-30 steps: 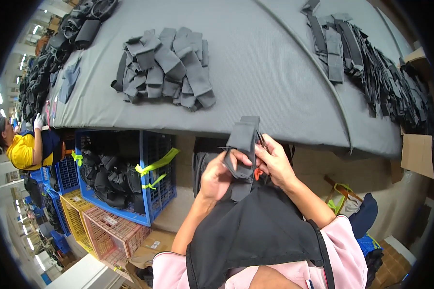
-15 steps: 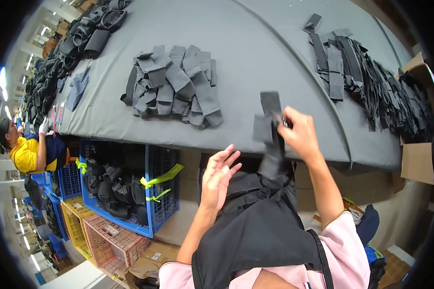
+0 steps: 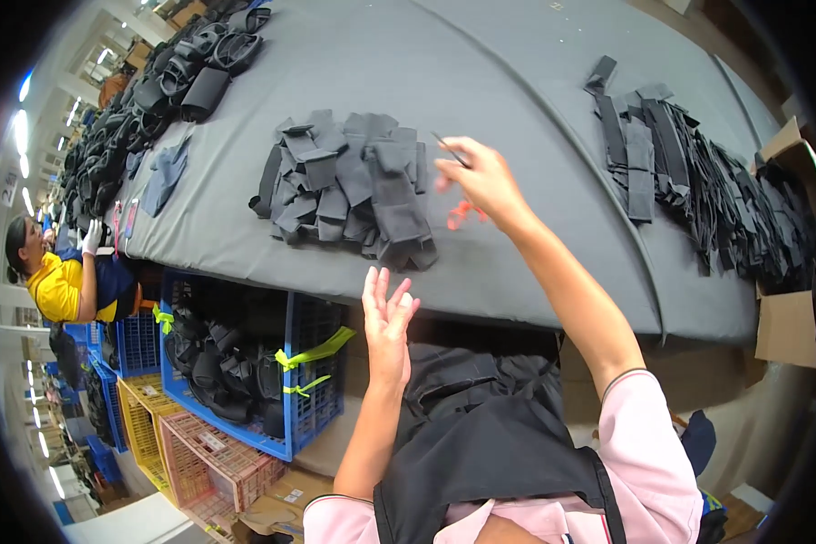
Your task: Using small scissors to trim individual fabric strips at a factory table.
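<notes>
The heap of folded dark grey fabric pieces (image 3: 349, 186) lies on the grey table (image 3: 517, 82), near its front edge. Just right of it, the blurred right hand (image 3: 482, 177) pinches small orange-handled snips (image 3: 462, 213), blades hard to make out. The left hand (image 3: 385, 322) hangs open-fingered below the table edge, holding nothing.

I recorded a plain grey cloth-covered table (image 3: 517, 72) bearing a heap of dark grey folded fabric pieces (image 3: 349, 186). A small orange-red snipping tool (image 3: 463, 214) showed at my right hand (image 3: 483, 177). My sleeves were pale pink, my apron (image 3: 490, 462) black. Below stood a blue plastic crate (image 3: 304, 381) tied with yellow-green straps, beside yellow and pink crates.
</notes>
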Motion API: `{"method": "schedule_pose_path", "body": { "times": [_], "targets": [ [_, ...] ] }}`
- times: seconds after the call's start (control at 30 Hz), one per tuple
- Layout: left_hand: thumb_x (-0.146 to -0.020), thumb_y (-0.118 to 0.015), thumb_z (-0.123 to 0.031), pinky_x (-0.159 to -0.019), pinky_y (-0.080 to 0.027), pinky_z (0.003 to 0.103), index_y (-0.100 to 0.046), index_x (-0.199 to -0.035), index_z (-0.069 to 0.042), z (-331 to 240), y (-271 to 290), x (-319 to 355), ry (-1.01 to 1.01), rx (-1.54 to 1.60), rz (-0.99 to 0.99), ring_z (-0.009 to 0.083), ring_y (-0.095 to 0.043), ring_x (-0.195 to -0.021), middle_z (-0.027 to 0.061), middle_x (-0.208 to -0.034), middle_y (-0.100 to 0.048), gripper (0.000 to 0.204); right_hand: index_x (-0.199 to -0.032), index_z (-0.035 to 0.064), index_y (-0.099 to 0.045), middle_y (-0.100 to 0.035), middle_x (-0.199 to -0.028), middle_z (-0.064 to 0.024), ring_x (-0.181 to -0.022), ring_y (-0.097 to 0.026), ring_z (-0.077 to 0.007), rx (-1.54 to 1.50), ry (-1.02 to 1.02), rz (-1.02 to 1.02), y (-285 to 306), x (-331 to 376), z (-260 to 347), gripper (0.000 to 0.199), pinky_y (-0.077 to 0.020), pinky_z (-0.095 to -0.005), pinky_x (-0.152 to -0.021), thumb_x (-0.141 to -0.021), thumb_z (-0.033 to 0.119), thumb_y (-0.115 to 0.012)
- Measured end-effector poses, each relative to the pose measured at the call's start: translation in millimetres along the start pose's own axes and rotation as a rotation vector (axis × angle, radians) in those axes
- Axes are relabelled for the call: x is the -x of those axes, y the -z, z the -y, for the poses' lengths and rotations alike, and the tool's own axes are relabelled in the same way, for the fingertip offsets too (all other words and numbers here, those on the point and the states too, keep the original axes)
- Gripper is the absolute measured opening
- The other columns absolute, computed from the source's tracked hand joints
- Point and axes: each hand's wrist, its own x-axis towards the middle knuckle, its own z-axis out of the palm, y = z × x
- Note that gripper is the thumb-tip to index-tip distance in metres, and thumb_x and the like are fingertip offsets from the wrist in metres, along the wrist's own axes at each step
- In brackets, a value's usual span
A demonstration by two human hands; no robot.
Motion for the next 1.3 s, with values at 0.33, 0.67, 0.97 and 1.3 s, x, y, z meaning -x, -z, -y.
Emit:
{"method": "schedule_pose_path", "body": {
  "times": [0.33, 0.67, 0.97, 1.3],
  "targets": [
    [-0.083, -0.059, -0.002, -0.094, -0.041, 0.036, -0.028, -0.139, -0.003, 35, -1, -15, -0.166, -0.419, -0.128, 0.026, -0.04, -0.125, 0.0156, -0.144, -0.024, 0.064, -0.1, 0.0039, -0.062, -0.064, -0.075, -0.0047, -0.049, -0.045, -0.0036, 0.091, 0.013, -0.256, 140, 57, -90, 0.025, -0.0362, -0.0192, -0.044, -0.093, 0.027, -0.054],
    [-0.074, -0.061, -0.001, -0.102, -0.031, 0.047, -0.047, -0.123, -0.002, 43, -37, 8, -0.759, -1.129, 0.044, 0.0396, -0.033, -0.126, 0.0227, -0.139, -0.031, 0.051, -0.121, 0.0075, -0.052, -0.054, -0.113, -0.0134, -0.101, -0.057, -0.0289, 0.86, -0.043, -0.867, 282, 0, -87, 0.063, -0.0468, -0.0393, -0.084, -0.073, 0.045, -0.071],
    [-0.071, -0.076, -0.022, -0.101, -0.021, 0.047, -0.042, -0.128, -0.008, 25, -48, -46, -0.952, -1.401, -0.237, 0.0352, -0.027, -0.126, 0.0183, -0.137, -0.028, 0.068, -0.132, 0.0115, -0.036, -0.042, -0.124, -0.0149, -0.1, -0.058, -0.0392, 1.237, -0.146, -0.827, 290, -9, -107, 0.077, -0.0484, -0.0477, -0.082, -0.072, 0.041, -0.073],
    [-0.074, -0.074, -0.016, -0.09, -0.037, 0.036, -0.058, -0.109, -0.006, 22, -22, -91, -0.834, -1.13, -0.203, 0.028, -0.044, -0.106, 0.0132, -0.114, -0.043, 0.04, -0.126, 0.0103, -0.047, -0.05, -0.116, -0.0118, -0.095, -0.06, -0.0326, 1.057, 0.254, -0.905, 246, 4, -91, 0.054, -0.0504, -0.042, -0.078, -0.079, 0.026, -0.068]
  ]
}}
